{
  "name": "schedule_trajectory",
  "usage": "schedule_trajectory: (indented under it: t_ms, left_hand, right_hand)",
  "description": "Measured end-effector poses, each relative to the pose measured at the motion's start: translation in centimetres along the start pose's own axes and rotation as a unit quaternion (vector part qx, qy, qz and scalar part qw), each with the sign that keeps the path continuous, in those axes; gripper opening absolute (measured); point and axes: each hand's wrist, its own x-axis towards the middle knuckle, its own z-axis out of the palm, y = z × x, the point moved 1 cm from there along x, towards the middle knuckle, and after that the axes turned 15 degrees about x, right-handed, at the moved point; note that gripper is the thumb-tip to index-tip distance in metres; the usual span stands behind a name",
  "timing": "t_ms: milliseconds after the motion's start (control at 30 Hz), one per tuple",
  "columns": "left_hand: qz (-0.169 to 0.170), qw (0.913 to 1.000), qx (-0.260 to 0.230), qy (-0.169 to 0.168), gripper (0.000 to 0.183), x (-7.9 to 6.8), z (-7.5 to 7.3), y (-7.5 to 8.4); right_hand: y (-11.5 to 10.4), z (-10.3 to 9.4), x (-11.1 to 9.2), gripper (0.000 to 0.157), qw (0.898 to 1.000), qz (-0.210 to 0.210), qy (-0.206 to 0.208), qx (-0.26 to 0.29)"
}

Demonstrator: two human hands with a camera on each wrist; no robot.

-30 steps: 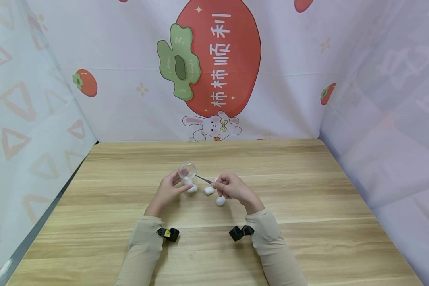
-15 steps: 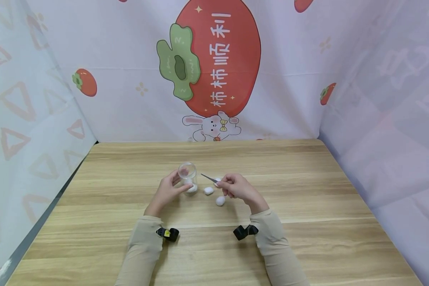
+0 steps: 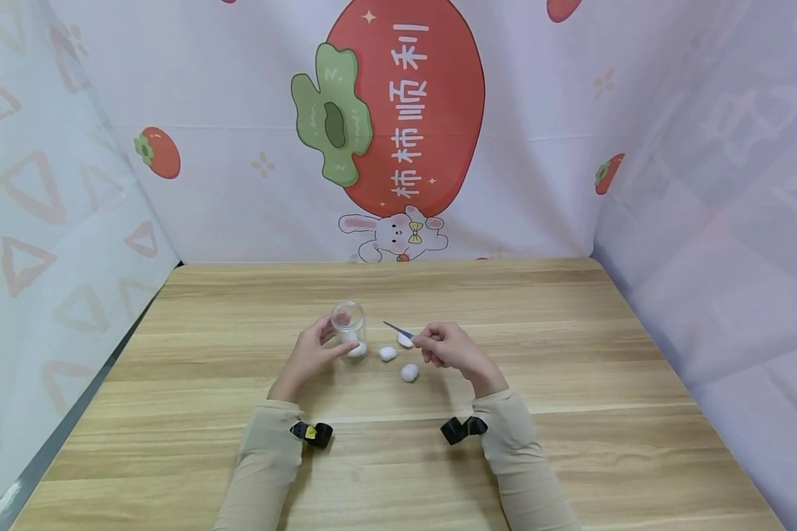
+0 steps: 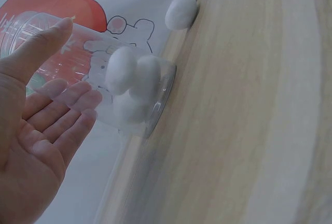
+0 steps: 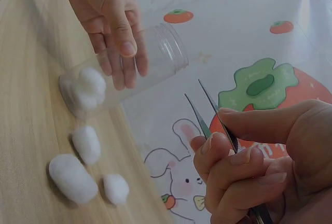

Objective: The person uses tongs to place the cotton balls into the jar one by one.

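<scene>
My left hand (image 3: 308,358) grips a clear, open-topped jar (image 3: 353,330), thumb on one side and fingers on the other. White cotton balls (image 4: 136,81) lie at the bottom of the upright jar. To the right of it, my right hand (image 3: 453,347) pinches metal tweezers (image 5: 197,114) between thumb and fingers. In the right wrist view the tweezer tips stand apart with nothing between them. Three loose cotton balls sit on the table: one nearest the jar (image 3: 388,354), one closer to me (image 3: 409,372) and one partly behind the tweezers (image 3: 405,340).
The wood-grain table (image 3: 398,457) spreads out around both hands. At its far edge hangs a white cloth backdrop (image 3: 239,199) printed with persimmons and a rabbit. Pale cloth walls (image 3: 717,221) flank both sides.
My right hand has drawn back to the right with the tweezers, away from the jar, exposing the farther cotton ball. The left hand and jar have stayed in place.
</scene>
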Motion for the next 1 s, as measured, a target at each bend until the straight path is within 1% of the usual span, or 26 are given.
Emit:
schedule_trajectory:
  t_ms: [167,333,533,767,867,933,1000]
  left_hand:
    - [0.0,1.0,0.003,0.0,0.066,0.0,0.0,0.0]
    - [0.002,1.0,0.006,-0.001,0.066,0.0,0.0,0.2]
    - [-0.005,1.0,-0.003,-0.004,0.068,0.0,-0.1,0.1]
    - [-0.005,1.0,-0.003,-0.004,0.068,-0.1,-0.2,0.2]
    - [-0.002,1.0,-0.002,-0.004,0.069,-0.1,-0.2,0.2]
    - [0.0,1.0,0.001,-0.006,0.07,-0.1,-0.1,0.2]
    - [-0.001,1.0,0.002,-0.007,0.07,-0.1,-0.1,0.2]
  right_hand:
    - [0.0,-0.7,-0.2,0.024,1.0,0.003,0.004,0.001]
    - [0.3,-1.7,-0.4,0.024,1.0,0.008,-0.001,-0.01]
    - [0.7,-2.8,-0.4,0.028,1.0,0.012,-0.002,-0.022]
    - [1.2,-3.2,0.3,0.029,1.0,0.024,0.009,-0.011]
    - [1.6,-3.3,0.6,0.029,1.0,0.026,0.007,-0.013]
    - [1.9,-3.4,0.7,0.028,0.999,0.027,0.008,-0.019]
    - [2.1,-3.5,0.7,0.027,0.999,0.023,0.006,-0.035]
